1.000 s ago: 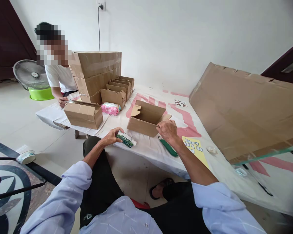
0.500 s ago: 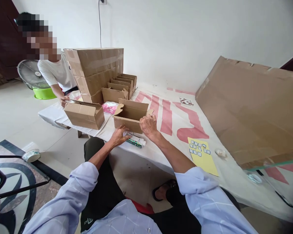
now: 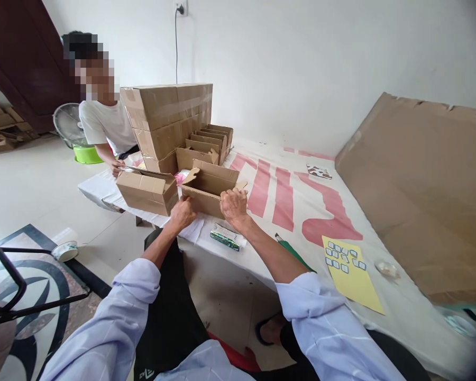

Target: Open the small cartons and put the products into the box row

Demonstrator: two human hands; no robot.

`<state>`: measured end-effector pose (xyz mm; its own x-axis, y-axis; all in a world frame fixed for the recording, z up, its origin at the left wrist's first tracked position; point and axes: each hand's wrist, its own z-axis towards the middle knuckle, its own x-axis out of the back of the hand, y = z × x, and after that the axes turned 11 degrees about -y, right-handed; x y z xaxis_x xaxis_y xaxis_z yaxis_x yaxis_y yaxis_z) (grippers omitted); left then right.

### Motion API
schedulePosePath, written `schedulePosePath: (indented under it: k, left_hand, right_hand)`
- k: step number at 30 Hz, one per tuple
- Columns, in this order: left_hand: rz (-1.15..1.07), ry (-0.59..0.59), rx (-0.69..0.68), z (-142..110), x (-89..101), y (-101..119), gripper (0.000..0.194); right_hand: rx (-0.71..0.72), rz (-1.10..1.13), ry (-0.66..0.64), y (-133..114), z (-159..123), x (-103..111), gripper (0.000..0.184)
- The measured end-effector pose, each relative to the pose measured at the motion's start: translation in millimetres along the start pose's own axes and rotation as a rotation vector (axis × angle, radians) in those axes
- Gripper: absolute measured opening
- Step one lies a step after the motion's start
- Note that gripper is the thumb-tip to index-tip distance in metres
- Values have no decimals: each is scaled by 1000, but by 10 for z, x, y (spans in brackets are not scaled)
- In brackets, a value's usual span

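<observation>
An open cardboard box (image 3: 201,200) stands at the table's near edge, its flaps up. My left hand (image 3: 183,214) is closed at the box's front left corner, its fingertips partly hidden. My right hand (image 3: 235,206) grips the box's front right corner, with the fingers curled over the rim. Just in front of the box, on the tablecloth, lies a small green and white packet (image 3: 226,236), apart from both hands. Left of my left hand sits a second cardboard box (image 3: 146,191) with its top flaps partly raised.
Behind are stacked taped boxes (image 3: 162,138) and a row of open boxes (image 3: 200,154). A co-worker (image 3: 105,124) sits at the far left, a hand by the second box. To the right lie a yellow sheet (image 3: 355,280), a green-handled tool (image 3: 293,251) and a large cardboard sheet (image 3: 416,201).
My left hand has left the small packet and moved to the open box's left corner. The box has shifted left, closer to the second box. My right hand stays on its right corner.
</observation>
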<state>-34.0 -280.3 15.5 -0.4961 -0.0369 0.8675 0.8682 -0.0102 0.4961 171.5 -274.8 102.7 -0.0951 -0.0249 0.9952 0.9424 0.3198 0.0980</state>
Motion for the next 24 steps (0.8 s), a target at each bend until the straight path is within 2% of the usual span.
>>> schedulePosePath:
  k: [6,9,11,13,16,19,24]
  left_hand:
    - [132,-21,190,-48,390,-472,40]
    - [168,-22,228,-159,450,-643,41]
    - [157,-30,199,-239,412,-681,40]
    - [129,-50,127,-306,311,-639,37]
    - [61,-110,-14,-351,85,-454,32]
    - [-9,-158,-122,-326,-129,-228,39]
    - [-87,-125,-135,-214,-269,-18,59]
  right_hand:
    - [45,65,44,-1,-17,-35,31]
    - [48,69,37,3,-19,-38,30]
    - [47,64,31,1,-12,-36,32]
    - [40,59,31,-14,-2,-34,33]
    - [22,66,37,-70,16,-38,35]
    - [9,93,38,-151,36,-48,37]
    - [-18,136,61,-286,102,-57,38]
